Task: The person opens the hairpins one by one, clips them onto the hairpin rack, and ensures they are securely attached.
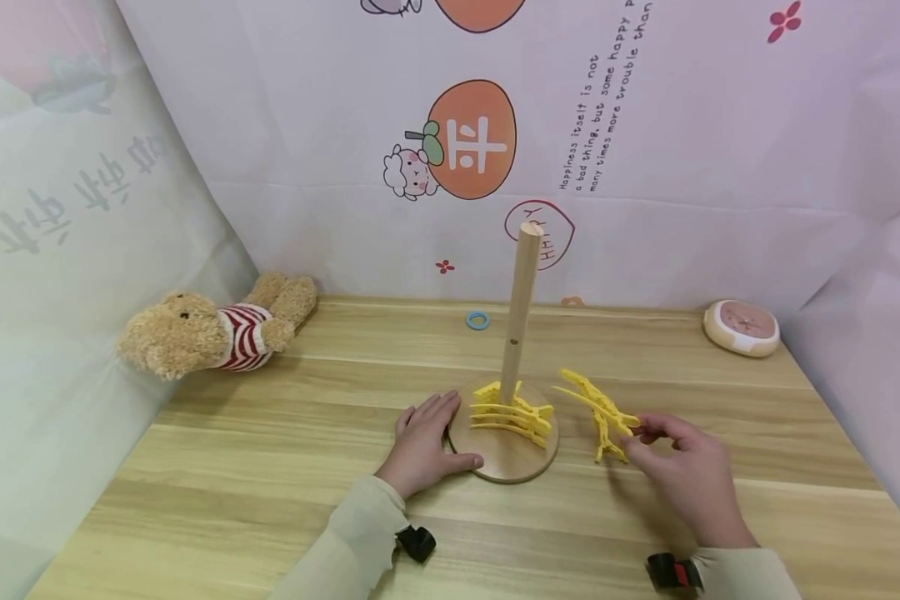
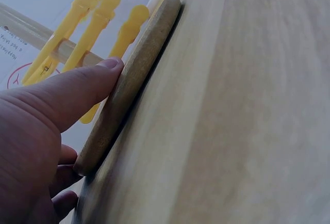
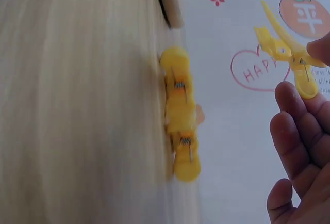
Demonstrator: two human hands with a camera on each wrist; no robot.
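Observation:
A round wooden base carries an upright wooden pole. Several yellow clothespins sit around the pole's foot, just above the base. My left hand holds the base at its near left edge, the thumb lying over the rim in the left wrist view and the fingers along the side. Right of the pole, my right hand pinches a yellow clothespin by its handles, raised off the table with its jaws spread. More yellow clothespins lie on the tabletop beneath it.
At the back left lies a teddy bear in a striped top. A small blue ring is behind the pole. A white and pink rounded device stands at the back right. Printed sheeting walls the wooden table.

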